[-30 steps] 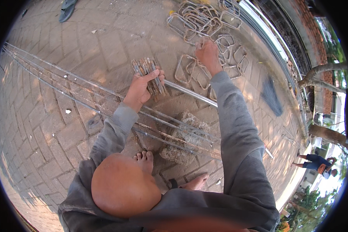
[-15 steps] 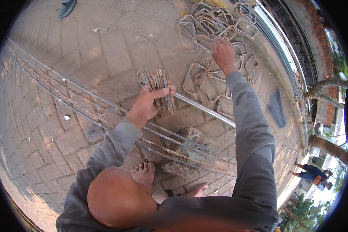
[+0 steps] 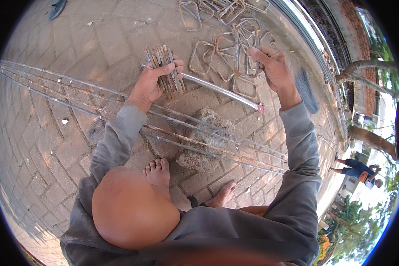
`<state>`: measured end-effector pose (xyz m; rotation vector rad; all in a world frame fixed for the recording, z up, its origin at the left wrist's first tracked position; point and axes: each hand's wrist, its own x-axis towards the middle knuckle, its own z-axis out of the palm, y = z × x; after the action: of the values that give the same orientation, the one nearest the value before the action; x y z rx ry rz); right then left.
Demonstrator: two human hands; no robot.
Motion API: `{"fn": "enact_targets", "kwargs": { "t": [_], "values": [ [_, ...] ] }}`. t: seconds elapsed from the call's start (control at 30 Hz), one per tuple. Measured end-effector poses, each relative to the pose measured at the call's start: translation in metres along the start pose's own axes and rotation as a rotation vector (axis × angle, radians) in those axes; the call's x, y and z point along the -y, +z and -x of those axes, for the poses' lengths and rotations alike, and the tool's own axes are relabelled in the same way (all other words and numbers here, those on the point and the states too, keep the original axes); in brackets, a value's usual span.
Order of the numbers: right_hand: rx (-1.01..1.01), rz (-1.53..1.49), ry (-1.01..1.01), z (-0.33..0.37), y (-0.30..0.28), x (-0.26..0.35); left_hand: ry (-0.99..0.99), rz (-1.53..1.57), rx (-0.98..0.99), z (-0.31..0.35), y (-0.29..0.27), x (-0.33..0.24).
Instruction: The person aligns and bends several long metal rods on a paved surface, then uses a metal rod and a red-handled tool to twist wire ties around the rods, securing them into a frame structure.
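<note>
Brown paving [image 3: 62, 128] beneath rusty metal loops [image 3: 211, 55]

one metal bundle [image 3: 167, 74], one silver rod [image 3: 221, 90], one rough block [image 3: 201, 137], two feet [image 3: 158, 174]

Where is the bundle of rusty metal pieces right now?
In the head view, the bundle is above and left of centre, gripped in the left hand, with the shiny metal bar slanting away to its right.

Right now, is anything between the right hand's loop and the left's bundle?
Nothing visible stands between the metal loop in the right hand and the bundle in the left hand; the silver pole and loose loops seem lower.
</note>
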<state>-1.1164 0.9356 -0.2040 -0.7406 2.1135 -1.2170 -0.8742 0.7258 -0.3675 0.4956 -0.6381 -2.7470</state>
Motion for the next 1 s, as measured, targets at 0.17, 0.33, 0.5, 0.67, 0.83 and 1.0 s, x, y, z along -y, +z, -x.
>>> {"fn": "enact_targets", "kwargs": {
  "t": [0.17,0.33,0.5,0.67,0.83,1.0],
  "values": [
    [0.096,0.265,-0.107,0.060,-0.027,0.031,-0.025,-0.041,0.009,0.016,0.032,-0.003],
    [0.112,0.370,-0.161,0.162,-0.106,0.050,-0.148,-0.301,0.278,0.036,0.100,-0.004],
    [-0.080,-0.014,0.086,0.288,-0.209,0.035,-0.211,-0.569,0.229,0.054,0.166,-0.007],
    [-0.541,0.664,0.119,0.410,-0.265,-0.036,-0.253,-0.803,0.221,0.076,0.201,-0.012],
    [-0.833,0.669,0.594,0.484,-0.318,-0.164,-0.313,-0.960,0.200,0.106,0.240,-0.009],
    [-1.013,0.637,0.719,0.518,-0.325,-0.280,-0.574,-1.163,0.294,0.150,0.289,0.013]
  ]
}}
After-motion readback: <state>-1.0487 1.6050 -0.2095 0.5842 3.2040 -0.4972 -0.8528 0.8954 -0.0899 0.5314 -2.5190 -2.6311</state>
